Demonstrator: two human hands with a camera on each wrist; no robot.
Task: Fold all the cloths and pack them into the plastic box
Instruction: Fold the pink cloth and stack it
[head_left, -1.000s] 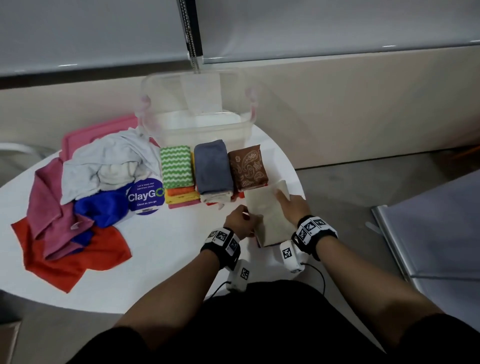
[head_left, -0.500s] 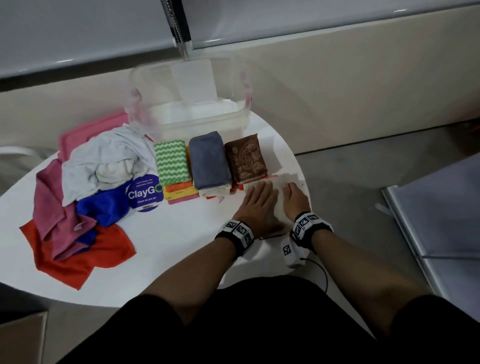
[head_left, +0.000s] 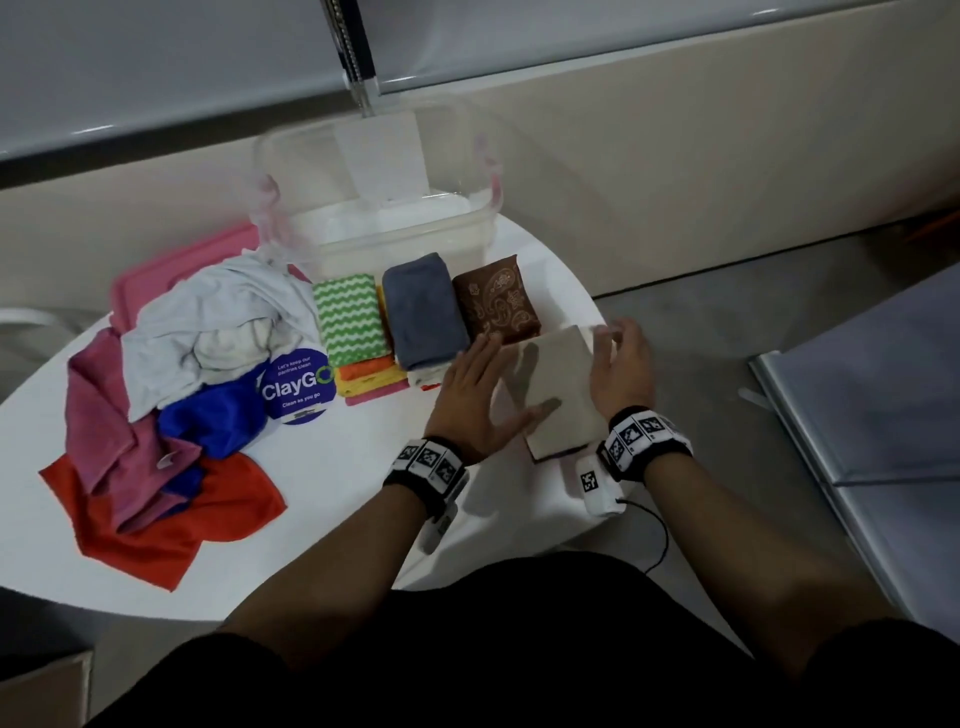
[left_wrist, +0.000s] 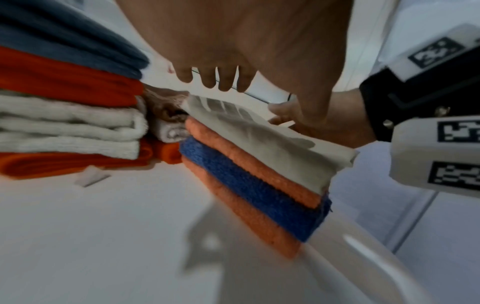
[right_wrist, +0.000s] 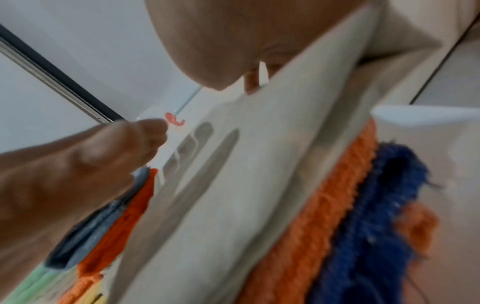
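A folded beige cloth (head_left: 558, 400) lies at the table's near right edge, on top of a stack of orange and blue folded cloths (left_wrist: 249, 185). My left hand (head_left: 478, 374) hovers flat just above its left side, fingers straight, casting a shadow on it. My right hand (head_left: 618, 358) sits at the cloth's right edge with its fingers relaxed. The clear plastic box (head_left: 374, 208) stands behind three folded stacks topped by a green zigzag cloth (head_left: 348, 322), a grey-blue cloth (head_left: 423, 317) and a brown paisley cloth (head_left: 496, 306). Unfolded white (head_left: 208, 332), blue (head_left: 213, 415), mauve (head_left: 98, 415) and red (head_left: 156, 514) cloths are heaped at the left.
A pink lid (head_left: 171, 265) lies under the back of the heap. A round ClayGo sticker (head_left: 296, 389) is on the white table (head_left: 337, 493). The table's curved edge drops off just right of the beige cloth, with floor beyond.
Half a second ago both palms pressed flat on the beige cloth. Now they have drawn apart, the left one lifted off to the left, the right one moved to the right edge.
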